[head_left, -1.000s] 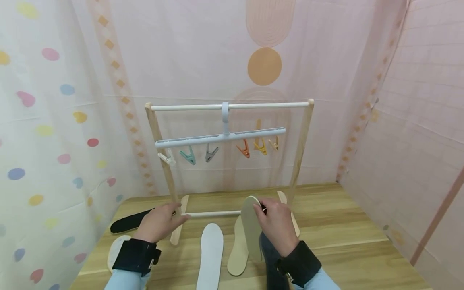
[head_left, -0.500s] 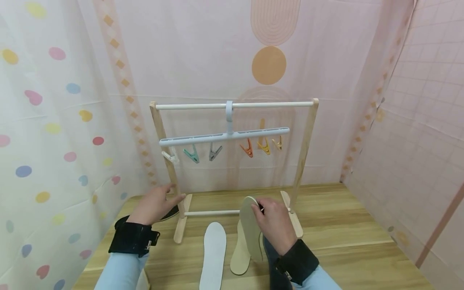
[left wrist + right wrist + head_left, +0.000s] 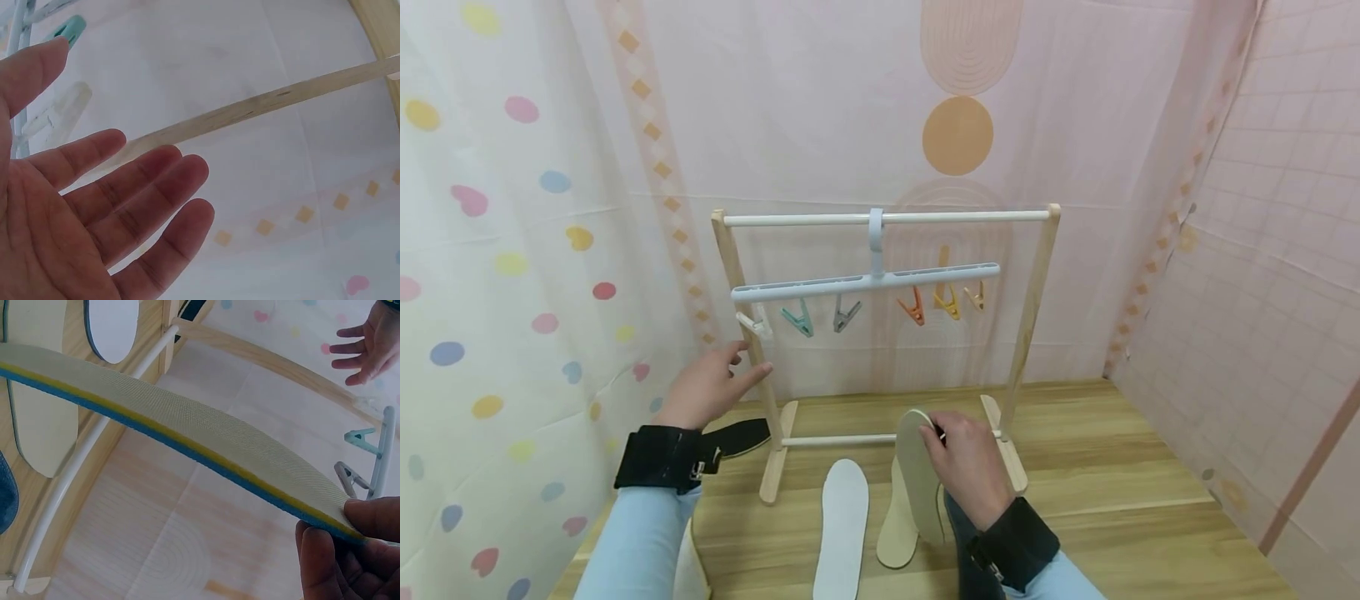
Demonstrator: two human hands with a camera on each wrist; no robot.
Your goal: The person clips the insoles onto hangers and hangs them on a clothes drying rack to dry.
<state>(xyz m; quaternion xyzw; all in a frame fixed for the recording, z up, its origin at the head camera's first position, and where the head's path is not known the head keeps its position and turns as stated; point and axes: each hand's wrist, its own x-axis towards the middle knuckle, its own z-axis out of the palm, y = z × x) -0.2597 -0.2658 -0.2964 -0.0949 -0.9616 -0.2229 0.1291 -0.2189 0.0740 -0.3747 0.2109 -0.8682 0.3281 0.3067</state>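
My right hand (image 3: 970, 462) pinches one end of a beige insole (image 3: 919, 475) between thumb and fingers. In the right wrist view this insole (image 3: 187, 431) shows a yellow and blue layered edge. My left hand (image 3: 711, 383) is raised beside the left post of a wooden rack (image 3: 1033, 308), fingers spread and holding nothing. Just above it a white clip (image 3: 754, 322) hangs from the left end of a light blue hanger (image 3: 827, 289). Further along that bar hang a teal clip (image 3: 798, 317), a grey clip (image 3: 846, 315), an orange clip (image 3: 913, 307) and others.
On the wooden table (image 3: 1097, 500) lie a white insole (image 3: 841, 525), a cream insole (image 3: 895, 533), a dark blue insole (image 3: 972, 554) and a black insole (image 3: 745, 436). A pale insole (image 3: 691, 575) is partly hidden by my left sleeve. Patterned cloth (image 3: 820, 100) stands behind the rack.
My left hand has risen from near the rack's left foot toward the white clip, uncovering part of the black insole. My right hand keeps hold of the beige insole in nearly the same place.
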